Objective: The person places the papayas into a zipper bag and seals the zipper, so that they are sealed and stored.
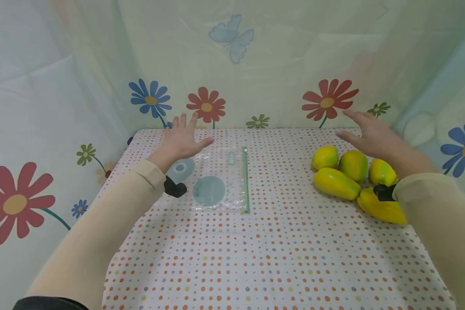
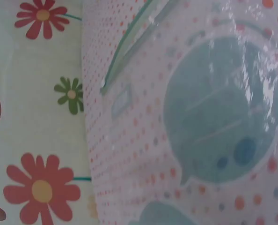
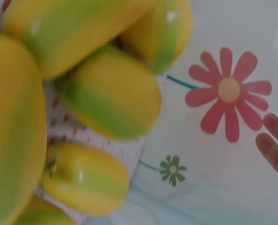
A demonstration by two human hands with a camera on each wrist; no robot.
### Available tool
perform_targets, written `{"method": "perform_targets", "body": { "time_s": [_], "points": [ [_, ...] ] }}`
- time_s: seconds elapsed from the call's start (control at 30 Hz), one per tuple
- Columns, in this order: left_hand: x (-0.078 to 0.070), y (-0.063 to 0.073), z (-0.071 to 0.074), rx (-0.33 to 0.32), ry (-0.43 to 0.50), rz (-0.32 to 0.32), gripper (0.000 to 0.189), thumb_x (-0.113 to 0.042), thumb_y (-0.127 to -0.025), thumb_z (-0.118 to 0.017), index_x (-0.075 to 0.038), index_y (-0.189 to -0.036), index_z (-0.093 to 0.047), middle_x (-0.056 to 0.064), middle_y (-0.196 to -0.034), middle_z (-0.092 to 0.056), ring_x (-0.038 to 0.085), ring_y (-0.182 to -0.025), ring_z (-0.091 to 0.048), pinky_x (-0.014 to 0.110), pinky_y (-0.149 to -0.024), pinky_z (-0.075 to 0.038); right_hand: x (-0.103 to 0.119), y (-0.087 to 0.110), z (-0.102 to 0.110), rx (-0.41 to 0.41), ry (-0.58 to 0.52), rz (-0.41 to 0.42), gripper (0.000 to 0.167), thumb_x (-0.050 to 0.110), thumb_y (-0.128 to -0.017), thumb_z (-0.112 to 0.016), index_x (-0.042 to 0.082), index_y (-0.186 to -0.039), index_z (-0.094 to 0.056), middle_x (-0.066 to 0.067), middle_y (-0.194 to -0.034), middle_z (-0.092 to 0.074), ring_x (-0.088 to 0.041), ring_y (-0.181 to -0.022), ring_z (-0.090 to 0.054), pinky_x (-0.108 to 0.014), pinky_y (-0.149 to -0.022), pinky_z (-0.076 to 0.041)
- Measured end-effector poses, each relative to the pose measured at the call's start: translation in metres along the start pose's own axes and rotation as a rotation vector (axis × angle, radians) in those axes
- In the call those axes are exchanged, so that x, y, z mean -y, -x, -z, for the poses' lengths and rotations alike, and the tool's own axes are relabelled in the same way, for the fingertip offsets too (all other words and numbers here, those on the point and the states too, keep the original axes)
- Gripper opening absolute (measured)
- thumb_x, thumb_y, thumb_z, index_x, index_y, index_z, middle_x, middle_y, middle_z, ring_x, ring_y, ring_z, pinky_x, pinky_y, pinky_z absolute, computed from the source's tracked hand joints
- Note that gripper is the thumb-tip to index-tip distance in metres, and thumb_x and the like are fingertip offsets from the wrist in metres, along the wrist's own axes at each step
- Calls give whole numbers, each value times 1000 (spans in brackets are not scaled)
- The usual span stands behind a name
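My left hand [image 1: 182, 140] is held over the far left part of a clear zip bag [image 1: 232, 198], fingers spread and holding nothing. The bag lies flat, with a green zip strip [image 1: 246, 181] along its right side and pale blue-green round prints. Only fingertips of this hand show at the edge of the left wrist view. On the right, my right hand [image 1: 377, 135] hovers behind and above several yellow-green fruits, fingers extended and nothing in them. They look like mangoes or small papayas: a rounded fruit [image 1: 354, 165], a long fruit [image 1: 336, 184] and a yellower fruit [image 1: 381, 206], partly behind my wrist.
The table [image 1: 279, 258] has a white cloth with coloured dots. A pale curtain [image 1: 279, 56] printed with flowers and a butterfly hangs behind it and along both sides. Black straps [image 1: 174, 188] show at my wrists.
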State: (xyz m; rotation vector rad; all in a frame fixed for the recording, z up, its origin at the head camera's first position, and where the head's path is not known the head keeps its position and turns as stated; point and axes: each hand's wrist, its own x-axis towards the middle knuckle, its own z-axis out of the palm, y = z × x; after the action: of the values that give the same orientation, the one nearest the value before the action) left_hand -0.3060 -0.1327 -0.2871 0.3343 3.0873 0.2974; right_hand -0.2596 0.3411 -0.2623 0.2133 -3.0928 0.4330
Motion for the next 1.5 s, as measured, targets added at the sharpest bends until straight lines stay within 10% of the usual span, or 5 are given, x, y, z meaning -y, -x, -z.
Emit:
{"method": "perform_targets", "body": {
  "time_s": [0.33, 0.6, 1.0, 1.2, 1.5],
  "points": [
    [-67, 5, -73, 118, 231, -108, 93, -56, -100, -54, -8, -165, -8, 24, -170, -13, 42, -157, -18, 56, -126, -24, 34, -6, -31, 25, -130, 25, 77, 51, -105, -47, 11, -164, -18, -32, -161, -28, -54, -139, -36, -74, -109, -35],
    [-110, 19, -110, 169, 268, -75, 90, -37, -97, -67, -4, -163, -16, 28, -160, -34, 44, -144, -41, 52, -112, -47, 69, -12, -66, 67, -156, 118, 71, 45, -104, -54, 8, -160, -31, -27, -161, -34, -49, -137, -45, -68, -110, -40],
    [-111, 23, -121, 166, 344, -22, 88, -1, -85, -66, 1, -160, -19, 26, -132, -59, 30, -100, -65, 29, -68, -58, 116, -32, -138, 214, -155, 235, 58, 36, -103, -60, 3, -149, -49, -22, -154, -48, -41, -139, -50, -58, -115, -42],
    [-107, 29, -125, 173, 371, -41, 85, 0, -86, -70, -2, -156, -22, 26, -133, -59, 32, -107, -64, 36, -80, -59, 148, -41, -166, 304, -33, 419, 62, 33, -100, -66, -2, -148, -49, -22, -155, -47, -40, -144, -45, -54, -121, -35],
    [-112, 50, -119, 180, 135, -45, 46, -8, -94, -64, -1, -136, -47, 22, -123, -59, 34, -118, -55, 41, -95, -54, 161, -48, -171, 384, 62, 408, 72, 38, -95, -70, 5, -153, -44, -25, -164, -31, -45, -151, -32, -58, -123, -27]
  ]
}}
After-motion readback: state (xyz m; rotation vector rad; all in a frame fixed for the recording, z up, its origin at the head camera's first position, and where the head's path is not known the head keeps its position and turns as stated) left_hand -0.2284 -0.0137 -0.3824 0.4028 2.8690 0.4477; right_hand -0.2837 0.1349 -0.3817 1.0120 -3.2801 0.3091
